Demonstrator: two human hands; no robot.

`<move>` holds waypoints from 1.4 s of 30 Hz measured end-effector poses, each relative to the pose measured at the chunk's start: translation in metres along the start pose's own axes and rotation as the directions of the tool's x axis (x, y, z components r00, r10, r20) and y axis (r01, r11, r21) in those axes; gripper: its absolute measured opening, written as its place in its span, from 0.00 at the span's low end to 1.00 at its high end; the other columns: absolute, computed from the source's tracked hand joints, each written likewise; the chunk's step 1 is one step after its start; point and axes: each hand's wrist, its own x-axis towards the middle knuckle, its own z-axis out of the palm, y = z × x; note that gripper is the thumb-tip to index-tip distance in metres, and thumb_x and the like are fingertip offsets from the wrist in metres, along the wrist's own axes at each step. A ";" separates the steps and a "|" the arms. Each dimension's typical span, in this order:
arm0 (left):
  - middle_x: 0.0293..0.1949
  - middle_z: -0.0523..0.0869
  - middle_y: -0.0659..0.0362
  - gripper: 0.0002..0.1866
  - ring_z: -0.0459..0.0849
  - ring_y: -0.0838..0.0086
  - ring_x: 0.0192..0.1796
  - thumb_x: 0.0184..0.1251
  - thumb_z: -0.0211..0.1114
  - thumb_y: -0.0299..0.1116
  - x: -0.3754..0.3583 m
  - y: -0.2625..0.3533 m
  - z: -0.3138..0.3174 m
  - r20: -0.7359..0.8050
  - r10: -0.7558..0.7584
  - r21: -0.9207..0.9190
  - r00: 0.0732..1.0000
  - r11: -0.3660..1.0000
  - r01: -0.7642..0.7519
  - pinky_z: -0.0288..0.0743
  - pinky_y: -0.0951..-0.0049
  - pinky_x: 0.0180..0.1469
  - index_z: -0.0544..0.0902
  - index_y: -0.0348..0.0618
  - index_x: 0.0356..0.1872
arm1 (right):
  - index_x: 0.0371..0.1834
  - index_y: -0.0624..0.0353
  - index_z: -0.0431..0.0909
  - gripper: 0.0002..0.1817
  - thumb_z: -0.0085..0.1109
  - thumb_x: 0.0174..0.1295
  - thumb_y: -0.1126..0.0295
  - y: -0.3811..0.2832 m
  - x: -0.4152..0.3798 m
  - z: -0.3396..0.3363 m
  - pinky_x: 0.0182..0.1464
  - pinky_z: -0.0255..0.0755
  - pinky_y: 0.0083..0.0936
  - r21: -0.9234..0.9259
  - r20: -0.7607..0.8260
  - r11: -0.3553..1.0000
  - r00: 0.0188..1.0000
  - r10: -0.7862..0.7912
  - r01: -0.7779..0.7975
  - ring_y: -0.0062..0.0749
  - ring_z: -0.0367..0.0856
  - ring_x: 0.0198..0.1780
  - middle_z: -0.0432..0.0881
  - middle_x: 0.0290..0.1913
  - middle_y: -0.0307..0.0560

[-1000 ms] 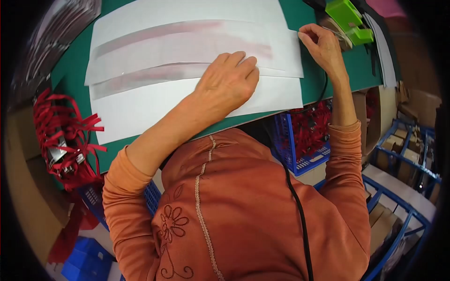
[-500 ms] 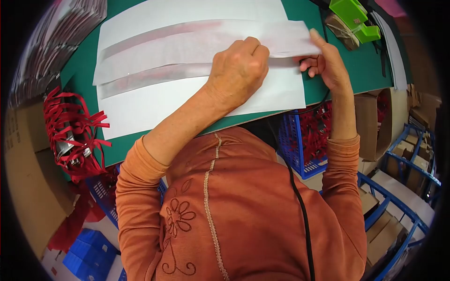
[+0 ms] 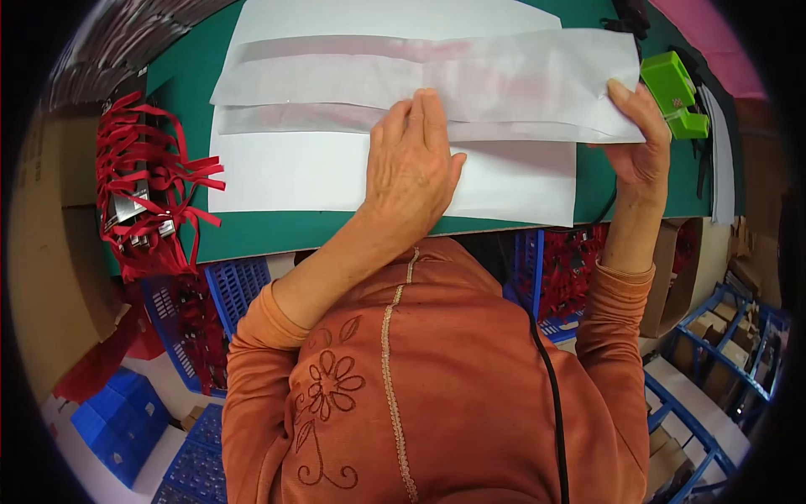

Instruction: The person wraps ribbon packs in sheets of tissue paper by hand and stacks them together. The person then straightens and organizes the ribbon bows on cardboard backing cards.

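Observation:
A long strip of thin, whitish paper (image 3: 520,76), folded over on itself, lies across a large white sheet (image 3: 319,176) on the green table. Grey bands run along its folded edges and faint pink shows through. My left hand (image 3: 411,160) rests flat near the strip's middle, fingers stretched out over its lower edge. At the strip's right end, my right hand (image 3: 642,139) pinches the paper, thumb on top and the other fingers mostly hidden beneath. That end reaches past the white sheet's right edge.
Red ribbon loops with dark tags (image 3: 143,193) lie at the table's left, below a stack of papers (image 3: 109,50). A bright green tape dispenser (image 3: 672,92) stands at the right. Blue baskets (image 3: 239,290) with red items are under the table edge.
My left hand has gone from a closed fist to lying flat on the paper. My right hand now grips the strip's end, which is spread wider. The whole view has shifted.

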 end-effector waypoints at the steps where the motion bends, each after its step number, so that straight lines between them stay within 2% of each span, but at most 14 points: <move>1: 0.38 0.79 0.47 0.34 0.73 0.56 0.50 0.55 0.66 0.31 0.000 0.000 0.000 -0.007 -0.021 -0.046 1.000 0.999 0.021 0.68 0.60 0.52 0.63 0.26 0.61 | 0.39 0.71 0.77 0.14 0.56 0.61 0.68 -0.004 0.004 0.015 0.18 0.68 0.14 0.041 0.035 0.998 0.998 -0.044 0.042 0.23 0.72 0.18 0.80 0.28 0.44; 5: 0.38 0.79 0.47 0.31 0.74 0.59 0.44 0.55 0.66 0.31 -0.001 -0.005 0.001 -0.072 -0.103 -0.172 0.992 0.981 0.089 0.71 0.64 0.46 0.66 0.27 0.59 | 0.37 0.69 0.77 0.13 0.50 0.63 0.67 -0.019 0.031 0.054 0.21 0.72 0.19 0.120 0.256 0.989 0.959 -0.117 0.089 0.27 0.75 0.20 0.80 0.29 0.46; 6: 0.37 0.79 0.47 0.30 0.75 0.60 0.42 0.54 0.66 0.30 -0.001 -0.007 0.002 -0.096 -0.129 -0.213 0.987 0.971 0.106 0.72 0.66 0.43 0.67 0.27 0.57 | 0.41 0.68 0.76 0.12 0.52 0.61 0.70 -0.019 0.042 0.060 0.31 0.72 0.21 0.223 0.369 0.971 0.929 -0.007 -0.081 0.29 0.74 0.29 0.79 0.34 0.47; 7: 0.37 0.79 0.47 0.29 0.75 0.61 0.39 0.54 0.67 0.30 -0.001 -0.009 0.002 -0.119 -0.155 -0.254 0.981 0.959 0.121 0.72 0.67 0.41 0.68 0.27 0.56 | 0.46 0.67 0.75 0.13 0.54 0.59 0.72 -0.017 0.055 0.067 0.41 0.71 0.24 0.299 0.487 0.918 0.869 0.087 -0.259 0.32 0.73 0.37 0.77 0.40 0.47; 9: 0.36 0.80 0.47 0.29 0.75 0.61 0.38 0.54 0.66 0.30 -0.002 -0.010 -0.004 -0.094 -0.201 -0.278 0.975 0.946 0.168 0.73 0.67 0.39 0.68 0.26 0.56 | 0.45 0.68 0.75 0.10 0.52 0.63 0.75 0.009 0.085 0.083 0.42 0.73 0.22 0.413 0.771 0.910 0.545 -0.329 -0.035 0.30 0.72 0.39 0.75 0.44 0.46; 18: 0.31 0.79 0.44 0.20 0.76 0.61 0.27 0.53 0.63 0.25 -0.004 -0.023 -0.030 -0.032 -0.447 -0.564 0.894 0.747 0.353 0.73 0.67 0.30 0.72 0.24 0.46 | 0.40 0.68 0.75 0.08 0.51 0.65 0.74 0.026 0.125 0.169 0.31 0.75 0.18 0.350 0.882 0.927 0.382 -0.277 -0.136 0.29 0.74 0.42 0.75 0.42 0.46; 22: 0.29 0.78 0.42 0.11 0.74 0.65 0.18 0.56 0.60 0.27 -0.007 -0.026 -0.043 0.214 -0.569 -0.634 0.794 0.537 0.556 0.71 0.67 0.23 0.73 0.28 0.36 | 0.36 0.67 0.75 0.07 0.54 0.62 0.73 0.024 0.122 0.213 0.23 0.73 0.16 0.009 0.738 0.936 0.633 0.231 -0.351 0.29 0.75 0.39 0.76 0.36 0.44; 23: 0.29 0.78 0.42 0.11 0.74 0.65 0.18 0.56 0.60 0.27 -0.008 -0.030 -0.044 0.203 -0.581 -0.635 0.788 0.534 0.558 0.71 0.67 0.23 0.73 0.28 0.36 | 0.36 0.67 0.75 0.07 0.54 0.62 0.73 0.025 0.121 0.225 0.23 0.73 0.16 0.000 0.749 0.936 0.621 0.233 -0.352 0.29 0.75 0.39 0.76 0.36 0.44; 26: 0.27 0.76 0.46 0.12 0.74 0.68 0.15 0.61 0.58 0.31 -0.017 -0.043 -0.046 0.470 -0.632 -0.741 0.616 0.096 0.664 0.64 0.72 0.16 0.71 0.28 0.35 | 0.33 0.65 0.75 0.07 0.57 0.58 0.71 0.033 0.116 0.263 0.27 0.74 0.18 -0.326 0.520 0.885 0.719 0.462 -0.333 0.31 0.75 0.36 0.76 0.32 0.45; 32: 0.26 0.70 0.53 0.16 0.76 0.70 0.16 0.67 0.54 0.37 -0.021 -0.064 -0.063 0.776 -0.463 -0.630 0.427 -0.572 0.525 0.52 0.81 0.12 0.66 0.29 0.36 | 0.39 0.70 0.77 0.13 0.51 0.63 0.68 0.070 0.116 0.271 0.25 0.75 0.21 -0.392 0.415 0.870 0.786 0.459 -0.301 0.31 0.77 0.20 0.82 0.33 0.53; 33: 0.26 0.70 0.53 0.16 0.76 0.70 0.16 0.67 0.54 0.37 -0.020 -0.065 -0.063 0.777 -0.463 -0.630 0.427 -0.573 0.524 0.52 0.81 0.12 0.66 0.29 0.36 | 0.39 0.70 0.77 0.13 0.51 0.63 0.68 0.072 0.115 0.270 0.25 0.75 0.21 -0.392 0.415 0.869 0.786 0.459 -0.301 0.31 0.77 0.20 0.82 0.33 0.53; 38: 0.27 0.67 0.56 0.17 0.78 0.69 0.17 0.67 0.55 0.37 -0.020 -0.066 -0.063 0.792 -0.478 -0.610 0.379 -0.649 0.455 0.46 0.85 0.11 0.63 0.30 0.38 | 0.43 0.66 0.78 0.13 0.50 0.65 0.67 0.074 0.102 0.245 0.34 0.78 0.24 -0.354 0.444 0.935 0.883 0.155 0.014 0.34 0.80 0.28 0.82 0.43 0.54; 40: 0.27 0.67 0.56 0.17 0.79 0.69 0.17 0.67 0.54 0.37 -0.023 -0.067 -0.061 0.810 -0.431 -0.583 0.399 -0.668 0.462 0.46 0.85 0.11 0.62 0.31 0.39 | 0.46 0.63 0.78 0.14 0.50 0.65 0.66 0.084 0.098 0.229 0.43 0.76 0.28 -0.455 0.639 0.707 0.751 -0.165 0.542 0.36 0.80 0.38 0.80 0.49 0.53; 42: 0.28 0.67 0.55 0.17 0.79 0.68 0.18 0.68 0.54 0.37 -0.026 -0.068 -0.060 0.823 -0.386 -0.559 0.417 -0.681 0.473 0.46 0.85 0.11 0.62 0.32 0.40 | 0.50 0.60 0.78 0.15 0.50 0.66 0.65 0.095 0.094 0.219 0.52 0.75 0.31 -0.379 0.831 0.246 0.445 -0.333 0.892 0.39 0.80 0.49 0.78 0.55 0.51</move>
